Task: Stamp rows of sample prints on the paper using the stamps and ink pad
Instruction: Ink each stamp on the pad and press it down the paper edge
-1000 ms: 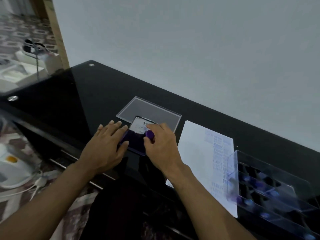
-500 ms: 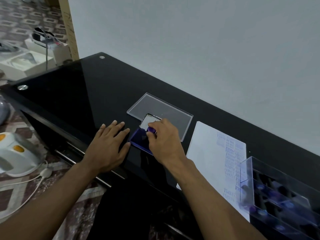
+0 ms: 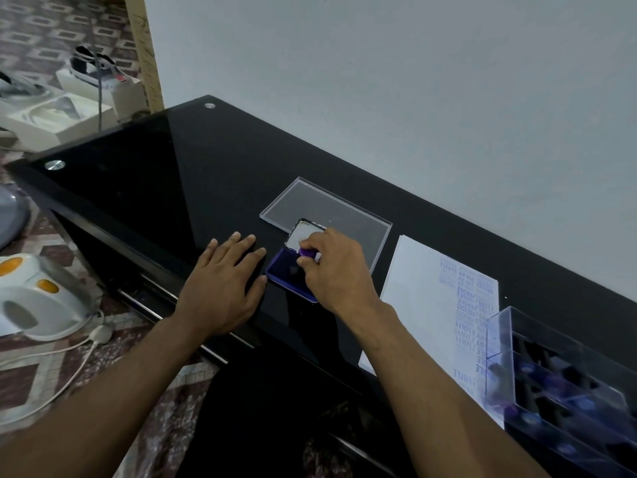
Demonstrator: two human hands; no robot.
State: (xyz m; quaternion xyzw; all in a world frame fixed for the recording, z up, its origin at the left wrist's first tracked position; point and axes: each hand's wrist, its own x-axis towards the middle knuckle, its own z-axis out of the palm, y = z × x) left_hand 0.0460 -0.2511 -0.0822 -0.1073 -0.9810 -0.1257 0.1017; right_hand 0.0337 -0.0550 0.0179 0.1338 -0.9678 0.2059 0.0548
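stamp [image 3: 307, 252] held over ink pad [image 3: 289, 274]

Paper [image 3: 418, 291] bears blue stamped words: "SAMPLE", "FRAGILE", "AIR MAIL"; others blurred

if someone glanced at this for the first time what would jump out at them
Probably the two bare hands mid-desk: the right hand pinches a small purple stamp over the open blue ink pad, while the left hand lies flat on the glossy black glass desk beside it. Next, the white sheet of paper to the right, its far side covered in blue-violet prints, with a clear plastic stamp box at its right edge.
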